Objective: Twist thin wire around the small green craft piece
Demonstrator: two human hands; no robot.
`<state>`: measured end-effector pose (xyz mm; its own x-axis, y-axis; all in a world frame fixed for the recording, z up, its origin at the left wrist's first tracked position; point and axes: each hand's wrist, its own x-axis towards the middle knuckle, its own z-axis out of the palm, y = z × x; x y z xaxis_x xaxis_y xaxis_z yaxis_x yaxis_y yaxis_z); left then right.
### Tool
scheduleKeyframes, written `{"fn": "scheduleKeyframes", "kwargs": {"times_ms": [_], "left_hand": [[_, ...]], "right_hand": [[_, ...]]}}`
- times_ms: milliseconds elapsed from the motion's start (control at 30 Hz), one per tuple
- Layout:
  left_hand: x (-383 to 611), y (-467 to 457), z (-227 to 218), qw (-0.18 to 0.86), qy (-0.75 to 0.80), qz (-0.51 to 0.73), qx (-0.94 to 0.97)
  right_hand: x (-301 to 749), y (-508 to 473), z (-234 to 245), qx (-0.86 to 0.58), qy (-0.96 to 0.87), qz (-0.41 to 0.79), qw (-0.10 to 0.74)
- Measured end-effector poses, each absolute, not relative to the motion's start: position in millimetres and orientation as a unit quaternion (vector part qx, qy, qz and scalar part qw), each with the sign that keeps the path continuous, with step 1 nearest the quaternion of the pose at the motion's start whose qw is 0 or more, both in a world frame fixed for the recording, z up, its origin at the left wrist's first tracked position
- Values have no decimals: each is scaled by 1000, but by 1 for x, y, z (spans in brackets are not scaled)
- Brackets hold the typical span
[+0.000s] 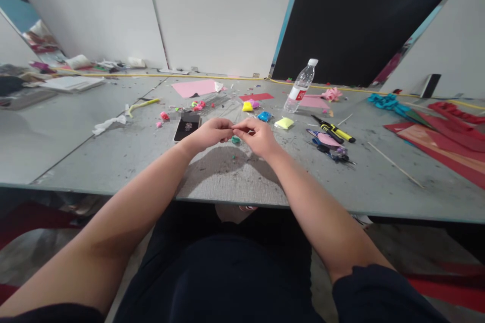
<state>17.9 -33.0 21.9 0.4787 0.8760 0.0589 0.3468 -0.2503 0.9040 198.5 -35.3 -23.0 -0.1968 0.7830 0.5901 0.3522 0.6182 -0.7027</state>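
Observation:
My left hand (212, 132) and my right hand (256, 136) meet fingertip to fingertip above the table. Both are closed in a pinch, and whatever lies between the fingers is too small or hidden to name. Just below them, a small green lump (235, 140) that looks like modelling clay rests on the tabletop. A tinier green crumb (233, 157) lies nearer to me. Beside my left hand is a dark-screened phone (187, 127). Past my right hand are a blue packet (264, 116), a pale yellow packet (284, 123) and a bright yellow packet (247, 106).
A clear plastic bottle (301, 88) stands behind the packets. To the right lie pliers (328, 128), a yellow-handled cutter (343, 132), a thin stick (396, 164) and red sheets (435, 146). Pink paper (197, 88) and a yellow strip (144, 106) are at the left. The table edge (235, 202) is close to me.

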Motion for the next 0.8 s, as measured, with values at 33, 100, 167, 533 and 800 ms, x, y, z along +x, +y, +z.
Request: {"fn": "scheduleKeyframes", "kwargs": {"times_ms": [33,100,167,533,800], "left_hand": [[18,-33,22,458,414,301,727],[17,-32,21,472,412,316,713],[16,-31,19,483,407,330,701],[15,-31,18,515,401,335,679],[15,-35,22,488,398,328,705]], "right_hand": [[199,-35,-23,-373,-747,215,507],[199,-36,-23,-359,-749,224,510],[200,-36,-23,-352,-748,230,513],[200,-38,-21,-348,-747,234,515],[203,-37,-20,-364,-735,276,501]]}}
